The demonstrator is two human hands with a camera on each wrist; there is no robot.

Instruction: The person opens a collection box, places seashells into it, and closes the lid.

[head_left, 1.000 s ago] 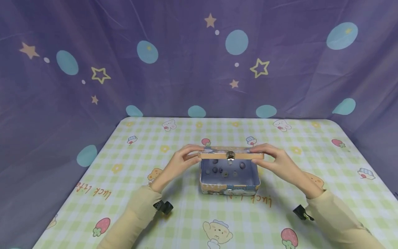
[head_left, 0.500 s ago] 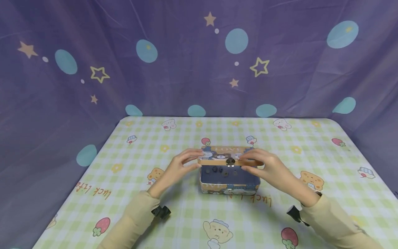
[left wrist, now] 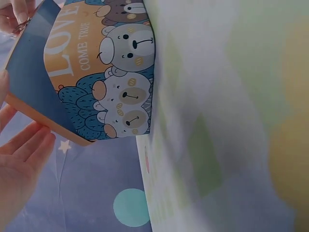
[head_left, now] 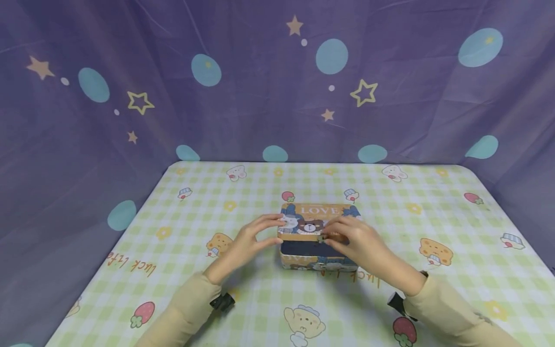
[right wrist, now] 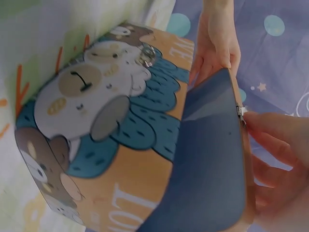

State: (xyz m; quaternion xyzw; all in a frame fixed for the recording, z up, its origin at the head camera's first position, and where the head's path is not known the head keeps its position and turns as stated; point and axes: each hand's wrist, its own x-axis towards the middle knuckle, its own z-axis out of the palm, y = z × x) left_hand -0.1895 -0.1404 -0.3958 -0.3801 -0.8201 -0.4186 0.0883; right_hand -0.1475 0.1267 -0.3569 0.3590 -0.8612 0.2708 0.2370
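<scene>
A rectangular tin box (head_left: 299,260) with a bear print stands on the table, its hinged lid (head_left: 321,212) tilted part way over the dark interior. My left hand (head_left: 249,243) holds the lid's left end, fingers on top and thumb at the front corner. At the middle of the lid's front rim, my right hand (head_left: 360,241) pinches the metal clasp (right wrist: 241,113) between thumb and fingers. The right wrist view shows the lid's bluish inner side and the catch (right wrist: 146,55) on the box's front wall. The contents are hidden under the lid.
A green-and-white checked tablecloth (head_left: 208,318) with cartoon prints covers the table. Purple curtains (head_left: 260,115) with stars and ovals hang behind it and at its sides. Black wrist cameras (head_left: 223,302) sit under both sleeves.
The lid has swung down toward the front, hiding the small round pieces seen inside earlier. My right hand has slid from the lid's right end to the clasp; my left followed the lid down.
</scene>
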